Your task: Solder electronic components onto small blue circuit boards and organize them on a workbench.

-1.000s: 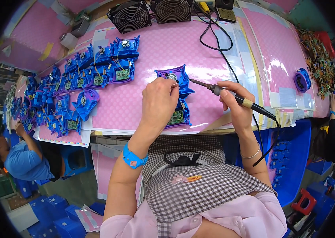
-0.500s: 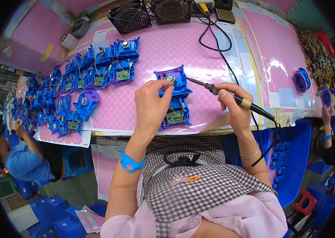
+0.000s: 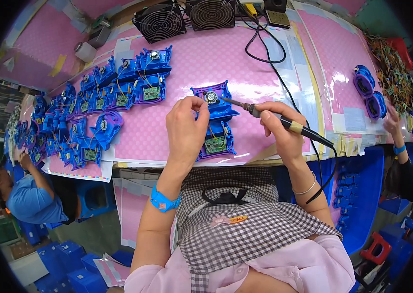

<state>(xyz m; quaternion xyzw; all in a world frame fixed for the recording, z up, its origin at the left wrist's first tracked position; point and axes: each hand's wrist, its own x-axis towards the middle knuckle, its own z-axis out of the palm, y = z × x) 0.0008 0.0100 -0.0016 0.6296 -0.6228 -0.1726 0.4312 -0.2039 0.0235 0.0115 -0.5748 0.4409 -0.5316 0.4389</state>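
Note:
In front of me on the pink table lies an opened blue plastic housing (image 3: 225,113). Its upper half carries a round silver speaker (image 3: 211,97); a green circuit board (image 3: 215,144) with thin wires sits in the lower half. My left hand (image 3: 185,129) is at the housing's left side, thumb and forefinger pinched together; what they hold, if anything, is too small to make out. My right hand (image 3: 284,134) grips a soldering iron (image 3: 251,110) like a pen. Its tip points left, close to the speaker's right side; whether it touches cannot be seen.
Several similar opened housings (image 3: 152,90) stand in rows at the left. Two black fans (image 3: 160,22) are at the back. The iron's black cable (image 3: 292,90) crosses the table. At right are blue-purple parts (image 3: 364,83), a wire heap (image 3: 394,78) and a co-worker's hand (image 3: 392,121).
The iron's tip has moved left, closer to the speaker. My left fingers have drawn back slightly left from the speaker. At far right, a second blue-purple part now lies beside the first.

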